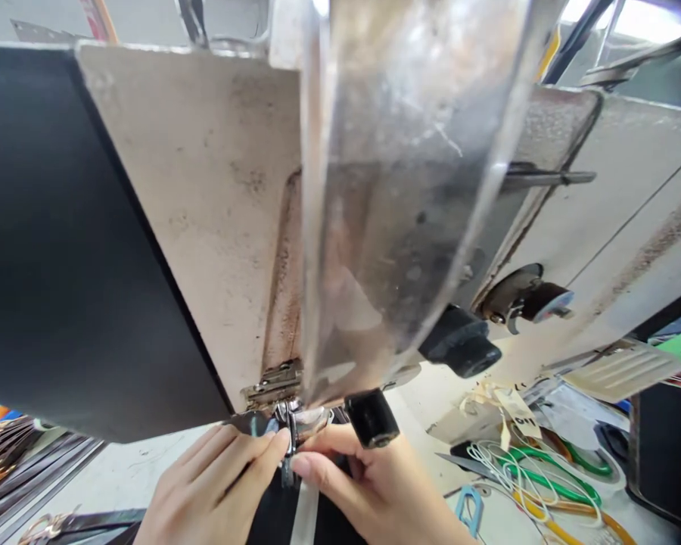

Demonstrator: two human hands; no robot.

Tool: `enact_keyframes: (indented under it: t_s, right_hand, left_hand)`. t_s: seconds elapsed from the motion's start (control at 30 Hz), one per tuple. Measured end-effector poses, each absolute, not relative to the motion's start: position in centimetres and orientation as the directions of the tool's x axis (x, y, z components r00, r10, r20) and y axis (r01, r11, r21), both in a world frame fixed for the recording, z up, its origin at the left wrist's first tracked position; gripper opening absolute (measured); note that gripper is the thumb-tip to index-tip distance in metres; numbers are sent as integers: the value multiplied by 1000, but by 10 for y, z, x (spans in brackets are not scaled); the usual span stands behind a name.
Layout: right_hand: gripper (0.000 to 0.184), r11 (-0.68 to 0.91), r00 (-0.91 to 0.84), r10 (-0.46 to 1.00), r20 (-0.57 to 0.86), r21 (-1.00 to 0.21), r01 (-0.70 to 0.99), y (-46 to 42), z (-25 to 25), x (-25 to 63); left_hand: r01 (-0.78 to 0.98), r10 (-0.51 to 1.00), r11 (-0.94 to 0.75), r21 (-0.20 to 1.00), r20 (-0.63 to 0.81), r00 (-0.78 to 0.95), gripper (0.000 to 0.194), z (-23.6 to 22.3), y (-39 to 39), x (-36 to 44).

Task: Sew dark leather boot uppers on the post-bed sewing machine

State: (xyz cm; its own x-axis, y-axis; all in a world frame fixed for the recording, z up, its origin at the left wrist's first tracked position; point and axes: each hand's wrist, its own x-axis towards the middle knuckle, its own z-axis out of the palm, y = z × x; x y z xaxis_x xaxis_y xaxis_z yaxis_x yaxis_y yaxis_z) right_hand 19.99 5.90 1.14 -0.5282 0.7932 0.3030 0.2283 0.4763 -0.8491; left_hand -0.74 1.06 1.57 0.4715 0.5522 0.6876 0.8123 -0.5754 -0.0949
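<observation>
At the base of a sewing machine (204, 174), my left hand (209, 484) is closed, its fingertips together beside the metal presser foot (288, 431). My right hand (368, 473) is on the other side of the foot, with thumb and index finger bent in close to it. Whatever the fingertips hold is small and mostly hidden by the fingers and the foot. Below and between the hands show black material (272, 511) and a narrow whitish strip (305, 515). I cannot tell whether these belong to the workpiece.
A clear plastic guard (397, 189) hangs before the machine head, with black knobs (371, 418) beside it. To the right lie green-handled scissors (550, 473), tangled white cord (522, 484) and a light-blue clip-like piece (468, 509). Dark straps (39, 477) lie at left.
</observation>
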Motion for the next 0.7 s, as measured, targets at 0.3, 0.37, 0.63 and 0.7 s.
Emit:
enact_keyframes:
  t_s: [0.3, 0.37, 0.63, 0.7]
  right_hand:
    - [15, -30, -336, 942, 15, -991, -127, 47, 6, 178]
    - [16, -25, -279, 960, 3, -995, -96, 42, 2, 178]
    - [14, 355, -96, 933, 347, -931, 84, 37, -10, 172]
    - [10, 396, -85, 917, 389, -911, 115, 38, -11, 173]
  left_hand:
    - [808, 667, -578, 118, 639, 384, 19, 17, 12, -17]
    - [802, 663, -577, 156, 663, 348, 19, 19, 14, -16]
    - [696, 782, -511, 505, 610, 132, 15, 19, 20, -5]
    - [722, 730, -514, 462, 678, 86, 11, 19, 19, -2]
